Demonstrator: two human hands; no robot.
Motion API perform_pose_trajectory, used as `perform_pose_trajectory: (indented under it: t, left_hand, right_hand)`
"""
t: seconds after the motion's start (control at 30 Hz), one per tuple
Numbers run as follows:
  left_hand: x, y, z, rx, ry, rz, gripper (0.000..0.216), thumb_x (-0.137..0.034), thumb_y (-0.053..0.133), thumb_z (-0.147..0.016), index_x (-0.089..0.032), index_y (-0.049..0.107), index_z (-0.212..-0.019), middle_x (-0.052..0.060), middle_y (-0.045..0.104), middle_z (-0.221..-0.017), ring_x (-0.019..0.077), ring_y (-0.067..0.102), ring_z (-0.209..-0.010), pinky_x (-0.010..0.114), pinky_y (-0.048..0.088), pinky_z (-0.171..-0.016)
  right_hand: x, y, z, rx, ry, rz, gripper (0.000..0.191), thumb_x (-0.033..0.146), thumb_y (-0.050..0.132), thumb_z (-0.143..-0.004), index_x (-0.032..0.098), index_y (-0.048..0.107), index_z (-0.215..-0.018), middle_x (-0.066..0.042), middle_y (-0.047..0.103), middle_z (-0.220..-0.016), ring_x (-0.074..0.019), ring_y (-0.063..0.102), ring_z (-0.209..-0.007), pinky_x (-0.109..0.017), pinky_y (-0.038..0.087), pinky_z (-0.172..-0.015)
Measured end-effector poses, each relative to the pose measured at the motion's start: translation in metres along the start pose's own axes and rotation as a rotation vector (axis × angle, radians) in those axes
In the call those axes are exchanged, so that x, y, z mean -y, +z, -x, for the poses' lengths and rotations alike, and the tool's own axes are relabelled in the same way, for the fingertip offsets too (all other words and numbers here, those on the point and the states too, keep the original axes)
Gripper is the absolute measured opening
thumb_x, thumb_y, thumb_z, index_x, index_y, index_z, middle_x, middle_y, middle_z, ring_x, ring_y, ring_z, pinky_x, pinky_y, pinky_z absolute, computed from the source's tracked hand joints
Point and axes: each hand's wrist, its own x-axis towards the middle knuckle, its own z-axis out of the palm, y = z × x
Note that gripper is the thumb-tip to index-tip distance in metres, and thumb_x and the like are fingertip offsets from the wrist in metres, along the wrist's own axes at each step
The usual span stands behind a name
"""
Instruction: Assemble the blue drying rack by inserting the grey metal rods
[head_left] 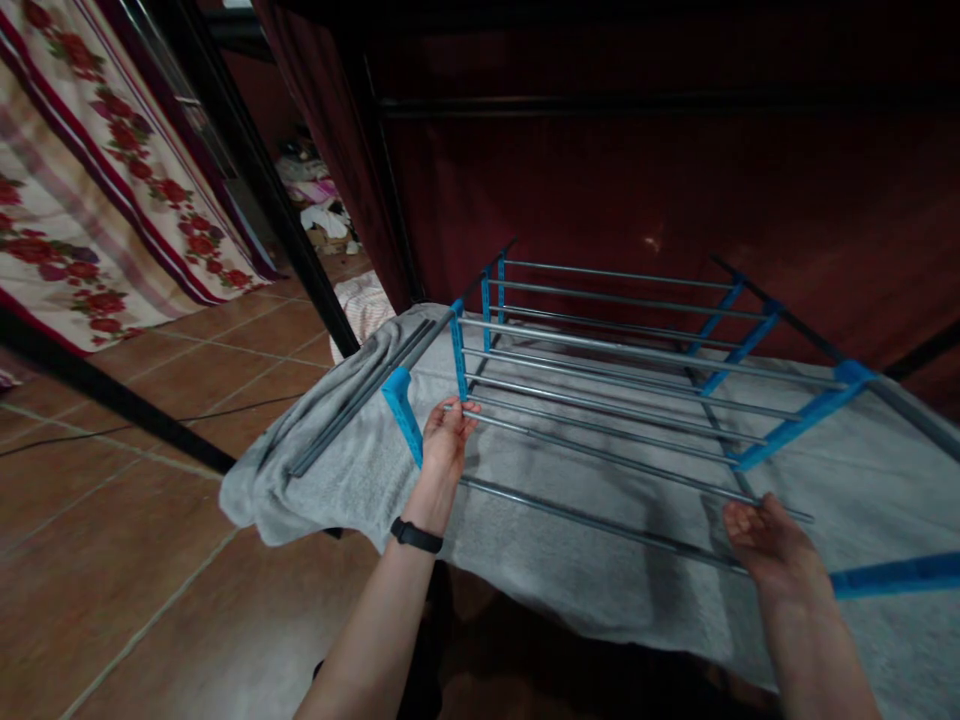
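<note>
Looking at the rack, where do we say it sits, and what have we got of it?

We see it lying on the grey towel, across the towel's middle and far part; our left hand is at its near left corner, fingers curled shut round the end of one of its rods, just beside a blue side piece; our right hand is at the towel's near edge, palm up, fingers loosely spread, holding nothing; whether it touches the nearest rod we cannot tell.

And how do we reckon it will handle?

Light, we judge; thin metal rods and plastic posts; stiff along each rod, yet likely to wobble at the joints; the rods look smooth and slippery, so they may turn in our fingers; the towel beneath is soft and may drag.

So where do we take hold?

At the blue side pieces or close by them, one hand to each end, we think; a grip at mid-rod might bow or slip; the loose rods on the towel's left part lie apart from the rack.
</note>
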Motion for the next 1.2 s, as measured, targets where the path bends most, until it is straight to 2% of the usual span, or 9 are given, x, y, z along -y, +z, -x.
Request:
perform_pose_trajectory:
  t: [0.17, 0.37, 0.57, 0.73, 1.0, 1.2]
  left_hand:
    - [0.001, -0.001, 0.000, -0.012, 0.025, -0.030, 0.023, -0.030, 0.078, -0.079, -0.020, 0.059, -0.088, -0.001, 0.070, -0.079, 0.0114, 0.070, -0.077, 0.021, 0.049, -0.068]
    - [0.004, -0.001, -0.004, -0.076, 0.042, -0.010, 0.027, -0.033, 0.080, -0.077, -0.020, 0.058, -0.086, -0.004, 0.065, -0.071, 0.0090, 0.065, -0.065, 0.019, 0.045, -0.060]
    - [0.004, -0.002, -0.005, -0.017, 0.042, 0.023, 0.027, -0.045, 0.068, -0.088, -0.020, 0.061, -0.092, -0.002, 0.066, -0.072, 0.0105, 0.066, -0.066, 0.022, 0.048, -0.062]
    - [0.004, -0.001, -0.003, 0.002, 0.019, 0.043, 0.027, -0.047, 0.063, -0.091, -0.020, 0.060, -0.095, 0.001, 0.069, -0.077, 0.0133, 0.069, -0.072, 0.025, 0.050, -0.067]
    - [0.002, 0.003, 0.001, -0.012, 0.022, 0.028, 0.026, -0.044, 0.066, -0.090, -0.019, 0.061, -0.094, 0.002, 0.070, -0.077, 0.0147, 0.070, -0.073, 0.025, 0.050, -0.066]
    - [0.005, 0.005, 0.003, 0.023, 0.015, 0.013, 0.029, -0.045, 0.071, -0.086, -0.019, 0.061, -0.094, 0.002, 0.071, -0.079, 0.0156, 0.071, -0.076, 0.027, 0.050, -0.071]
  right_hand:
    - [-0.001, -0.002, -0.001, 0.015, 0.007, 0.051, 0.022, 0.009, 0.047, -0.087, 0.019, 0.058, -0.070, -0.003, 0.059, -0.081, -0.0102, 0.063, -0.067, -0.018, 0.058, -0.057]
    - [0.000, -0.009, -0.008, 0.038, -0.047, 0.005, 0.037, 0.006, 0.030, -0.087, 0.020, 0.059, -0.069, -0.007, 0.064, -0.094, -0.0111, 0.066, -0.075, -0.022, 0.059, -0.060]
    - [-0.001, -0.009, -0.016, 0.009, -0.031, 0.023, 0.030, 0.011, 0.042, -0.092, 0.019, 0.060, -0.070, -0.004, 0.062, -0.088, -0.0091, 0.064, -0.067, -0.019, 0.056, -0.059]
    - [-0.002, -0.009, -0.014, 0.022, -0.029, -0.010, 0.030, 0.018, 0.041, -0.097, 0.019, 0.060, -0.073, -0.004, 0.061, -0.085, -0.0100, 0.065, -0.066, -0.020, 0.058, -0.060]
    - [0.001, -0.006, -0.005, -0.001, -0.005, -0.006, 0.026, 0.023, 0.044, -0.099, 0.020, 0.056, -0.076, -0.001, 0.059, -0.085, -0.0091, 0.065, -0.066, -0.021, 0.059, -0.059]
    - [0.000, -0.002, -0.001, -0.054, 0.005, 0.006, 0.026, 0.026, 0.048, -0.098, 0.020, 0.053, -0.073, 0.000, 0.055, -0.081, -0.0076, 0.062, -0.063, -0.019, 0.058, -0.058]
